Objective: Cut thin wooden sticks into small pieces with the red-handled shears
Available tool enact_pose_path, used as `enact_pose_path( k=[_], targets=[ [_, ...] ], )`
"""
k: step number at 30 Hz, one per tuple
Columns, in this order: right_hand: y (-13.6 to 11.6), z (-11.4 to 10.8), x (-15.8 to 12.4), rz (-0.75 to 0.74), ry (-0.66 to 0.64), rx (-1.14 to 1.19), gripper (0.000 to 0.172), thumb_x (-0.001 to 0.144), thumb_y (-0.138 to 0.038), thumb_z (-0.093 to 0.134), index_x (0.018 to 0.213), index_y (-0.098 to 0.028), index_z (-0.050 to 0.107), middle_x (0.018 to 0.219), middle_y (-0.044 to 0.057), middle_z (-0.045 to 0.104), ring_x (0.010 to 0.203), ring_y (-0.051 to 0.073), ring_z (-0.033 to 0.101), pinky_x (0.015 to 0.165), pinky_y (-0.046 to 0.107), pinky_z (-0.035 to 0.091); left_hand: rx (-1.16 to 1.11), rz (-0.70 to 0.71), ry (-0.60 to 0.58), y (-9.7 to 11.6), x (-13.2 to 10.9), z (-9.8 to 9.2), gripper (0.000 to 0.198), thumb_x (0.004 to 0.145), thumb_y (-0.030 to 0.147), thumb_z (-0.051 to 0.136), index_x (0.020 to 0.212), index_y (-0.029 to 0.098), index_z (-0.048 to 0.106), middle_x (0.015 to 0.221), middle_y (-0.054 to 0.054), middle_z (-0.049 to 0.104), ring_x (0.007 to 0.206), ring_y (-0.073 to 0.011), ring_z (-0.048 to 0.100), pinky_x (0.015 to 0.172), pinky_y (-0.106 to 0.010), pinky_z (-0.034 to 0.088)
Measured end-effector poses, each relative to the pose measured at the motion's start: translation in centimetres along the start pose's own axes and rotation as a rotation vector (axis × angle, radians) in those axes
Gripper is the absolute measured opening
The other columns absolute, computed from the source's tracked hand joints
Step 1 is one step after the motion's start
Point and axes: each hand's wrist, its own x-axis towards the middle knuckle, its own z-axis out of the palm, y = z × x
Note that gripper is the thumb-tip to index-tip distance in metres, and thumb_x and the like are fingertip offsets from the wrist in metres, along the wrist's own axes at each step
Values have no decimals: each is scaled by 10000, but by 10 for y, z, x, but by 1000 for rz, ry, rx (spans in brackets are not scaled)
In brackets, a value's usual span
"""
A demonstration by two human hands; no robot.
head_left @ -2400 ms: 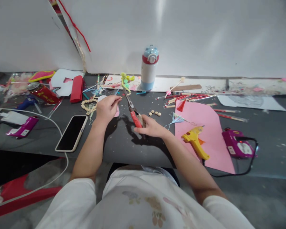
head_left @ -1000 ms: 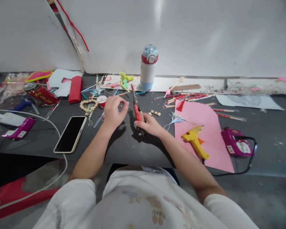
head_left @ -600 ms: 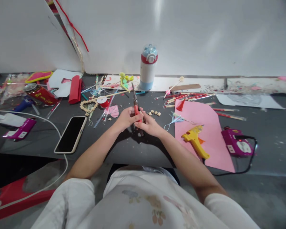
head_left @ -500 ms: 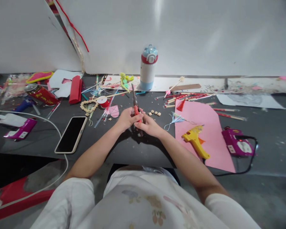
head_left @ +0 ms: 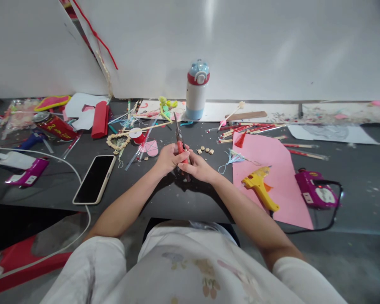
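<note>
Red-handled needle-nose pliers point(head_left: 179, 137) point up and away from me, their dark tapered jaws toward the bottle. My left hand point(head_left: 168, 158) is closed around the left side of the handles. From the other side my right hand point(head_left: 200, 166) also grips them, its thumb across the lower handle. Whether anything small sits between the fingers is hidden. Just right of my hands lie several small pale wooden pieces point(head_left: 205, 150). A pink paper shape with drawn lines point(head_left: 151, 148) lies to the left, near a spool of red thread point(head_left: 137, 135).
A white and blue bottle point(head_left: 195, 95) stands behind my hands. To the right, a yellow glue gun point(head_left: 260, 188) rests on pink paper point(head_left: 291, 202) beside a purple power socket point(head_left: 316, 189). A phone point(head_left: 95, 179), white cable and red can point(head_left: 55, 126) are at left.
Almost nothing differs. The pliers' tip has shifted very slightly left; both hands keep the same grip.
</note>
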Motion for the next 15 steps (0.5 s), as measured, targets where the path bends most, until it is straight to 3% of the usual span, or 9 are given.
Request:
enact_pose_path(
  k=[4, 7, 9, 11, 13, 15],
  targets=[
    [-6, -1, -1, 59, 7, -6, 369, 759, -476, 585, 959, -170, 539, 791, 31, 581, 767, 172, 571, 692, 330, 482, 83, -3, -54, -4, 5, -3, 497, 689, 540, 623, 971, 132, 586, 826, -72, 689, 771, -191, 651, 761, -355, 514],
    [-7, -3, 0, 109, 33, -23, 345, 759, -493, 577, 885, -176, 531, 718, 21, 570, 685, 161, 555, 636, 322, 471, 207, 107, -10, -5, 7, -11, 506, 724, 571, 596, 1006, 152, 563, 950, -90, 678, 878, -191, 644, 809, -333, 500],
    [-7, -5, 1, 142, 43, -35, 344, 755, -505, 577, 852, -179, 522, 686, 19, 563, 648, 156, 539, 608, 318, 461, 341, 206, 129, -1, 5, -19, 486, 797, 556, 524, 1099, 177, 540, 1012, -89, 665, 902, -172, 636, 806, -303, 493],
    [-6, -8, 2, 162, 48, -46, 349, 748, -513, 581, 829, -180, 514, 677, 20, 559, 630, 149, 523, 591, 310, 448, 490, 292, 277, 6, 3, -29, 424, 905, 486, 362, 1164, 190, 518, 955, -73, 666, 789, -143, 635, 742, -287, 494],
    [-6, -10, 2, 170, 51, -62, 362, 732, -522, 594, 813, -181, 504, 684, 18, 553, 627, 142, 509, 584, 298, 434, 715, 429, 456, 14, 1, -39, 351, 914, 410, 380, 1125, 189, 553, 961, -76, 653, 850, -158, 617, 799, -305, 478],
    [-6, -12, 1, 166, 38, -83, 378, 712, -528, 608, 802, -180, 493, 688, 6, 537, 627, 132, 492, 583, 282, 418, 939, 546, 557, 19, 1, -47, 286, 901, 341, 415, 1065, 192, 596, 987, -85, 642, 974, -196, 583, 907, -352, 433]
  ],
)
